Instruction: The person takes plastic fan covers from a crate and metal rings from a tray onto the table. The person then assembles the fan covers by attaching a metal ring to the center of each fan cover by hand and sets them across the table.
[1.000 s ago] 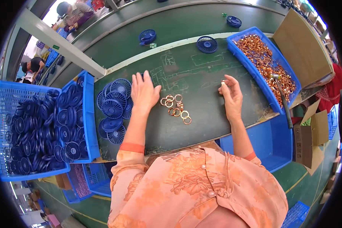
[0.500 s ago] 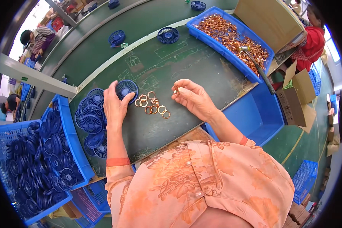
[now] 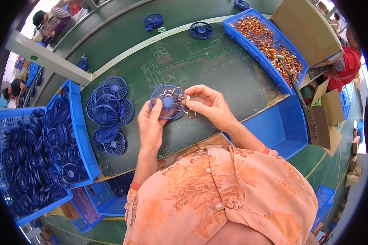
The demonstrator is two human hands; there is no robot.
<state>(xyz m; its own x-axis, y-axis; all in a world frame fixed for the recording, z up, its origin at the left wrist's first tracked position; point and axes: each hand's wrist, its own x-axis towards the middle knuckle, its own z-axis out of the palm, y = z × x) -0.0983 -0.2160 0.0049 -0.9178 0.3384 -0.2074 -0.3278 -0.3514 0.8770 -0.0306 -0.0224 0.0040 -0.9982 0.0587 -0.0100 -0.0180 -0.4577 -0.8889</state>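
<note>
**Left hand on slotted disc, right hand pinching copper piece, mid-worktop**

Far left, off the worktop point(image 3: 225, 77): perforated blue basket point(image 3: 12, 115), heaped with dark blue slotted discs point(image 3: 24, 159). Beside it, along the worktop's left edge, a blue crate point(image 3: 84, 136) with more of the same.

On the worktop, near the left edge: loose pile of blue discs point(image 3: 105, 116), overlapping, running towards the near left corner.

Centre, nearer the near edge than the far: left hand point(image 3: 150, 124) grips one blue disc point(image 3: 167, 102) by its left rim, thumb on the upper face. Copper rings point(image 3: 191, 118) show through its slots and past its right rim. Cannot tell whether disc touches rings.

Right of disc: right hand point(image 3: 210, 108), thumb and fingertips nearly closed on a small copper piece point(image 3: 187, 99), held just beside the disc's right rim. Contact between the two: cannot tell.

Far edge, right of centre: single blue disc point(image 3: 201, 30), lying flat.

Far right corner: blue tray point(image 3: 255, 53) of copper rings, hammer point(image 3: 290, 75) lying across its right side. Below the right end of the near edge: blue bin point(image 3: 278, 130).
</note>
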